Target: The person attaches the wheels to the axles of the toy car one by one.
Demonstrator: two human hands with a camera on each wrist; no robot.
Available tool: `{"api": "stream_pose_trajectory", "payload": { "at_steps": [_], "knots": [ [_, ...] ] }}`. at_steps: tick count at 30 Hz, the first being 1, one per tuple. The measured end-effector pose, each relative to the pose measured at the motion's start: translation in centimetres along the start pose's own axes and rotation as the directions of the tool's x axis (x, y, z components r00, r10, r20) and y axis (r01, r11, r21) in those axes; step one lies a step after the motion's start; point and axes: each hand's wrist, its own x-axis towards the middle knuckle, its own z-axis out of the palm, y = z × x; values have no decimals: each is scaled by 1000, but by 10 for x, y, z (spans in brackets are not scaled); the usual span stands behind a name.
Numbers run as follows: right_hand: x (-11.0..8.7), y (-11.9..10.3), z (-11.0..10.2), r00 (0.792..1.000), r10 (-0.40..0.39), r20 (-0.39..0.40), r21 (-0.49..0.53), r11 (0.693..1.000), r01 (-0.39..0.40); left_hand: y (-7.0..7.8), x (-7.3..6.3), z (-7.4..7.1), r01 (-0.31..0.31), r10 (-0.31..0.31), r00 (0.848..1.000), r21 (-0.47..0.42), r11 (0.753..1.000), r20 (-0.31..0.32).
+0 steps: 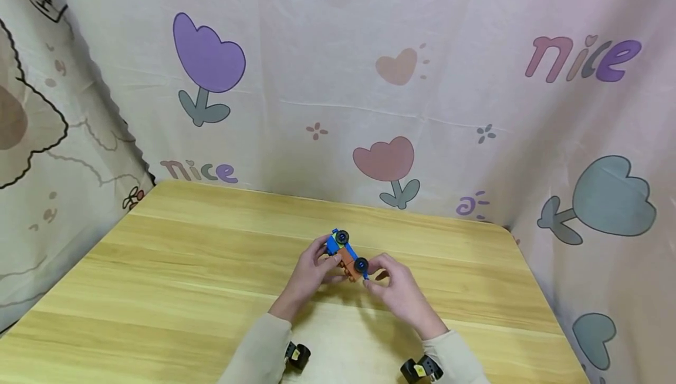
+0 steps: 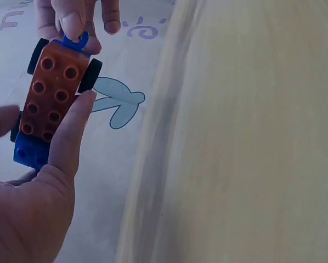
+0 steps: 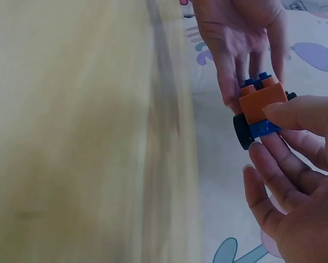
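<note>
A toy car of building blocks [image 1: 348, 262] is held up tilted above the table between both hands. It has an orange block [image 2: 50, 87] with round studs, a blue block [image 2: 29, 152] at one end, black wheels [image 2: 90, 75] and a blue hook [image 2: 79, 41] at the other end. My left hand [image 1: 306, 272] grips the car by its sides, around the blue-block end. With thumb and fingers, my right hand [image 1: 398, 290] pinches the hook end; in the right wrist view its thumb lies against the orange block. The car's far side is hidden.
The wooden table [image 1: 174, 266] spreads beneath the hands. Behind it hangs a pale curtain [image 1: 306, 32] printed with flowers and words, with more printed cloth at the left and right. A black wrist camera [image 1: 298, 357] sits at the left sleeve, another [image 1: 421, 369] at the right.
</note>
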Motion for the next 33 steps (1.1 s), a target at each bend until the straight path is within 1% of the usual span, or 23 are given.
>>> {"api": "stream_pose_trajectory", "payload": {
  "at_steps": [4, 7, 11, 16, 20, 25, 28, 31, 33],
  "knots": [
    [2, -1, -4, 999, 36, -34, 5, 999, -36, 3, 2, -3, 10, -9, 1000, 16, 1000, -23],
    [4, 1, -7, 996, 68, -54, 17, 998, -68, 5, 4, -6, 10, -9, 999, 48, 999, -34],
    [3, 4, -8, 991, 118, -57, 60, 992, -115, 6, 4, -9, 25, -23, 999, 84, 996, -27],
    [2, 9, -8, 986, 153, -68, 100, 984, -146, 8, 3, -10, 53, -49, 998, 137, 989, -35],
    [2, 11, -9, 980, 177, -91, 122, 979, -165, 8, 2, -10, 75, -64, 997, 224, 972, -54],
    [4, 12, -9, 976, 199, -92, 189, 965, -179, 6, 2, -13, 38, -3, 996, 374, 927, -93],
    [5, 12, -10, 974, 205, -94, 228, 957, -179, 4, 1, -14, 31, 18, 994, 425, 905, -112],
    [7, 12, -11, 975, 203, -92, 257, 951, -174, 3, 1, -15, 33, 23, 992, 431, 902, -124],
    [7, 12, -11, 974, 204, -93, 268, 948, -173, 3, 1, -15, 29, 27, 991, 422, 906, -128]
  ]
}}
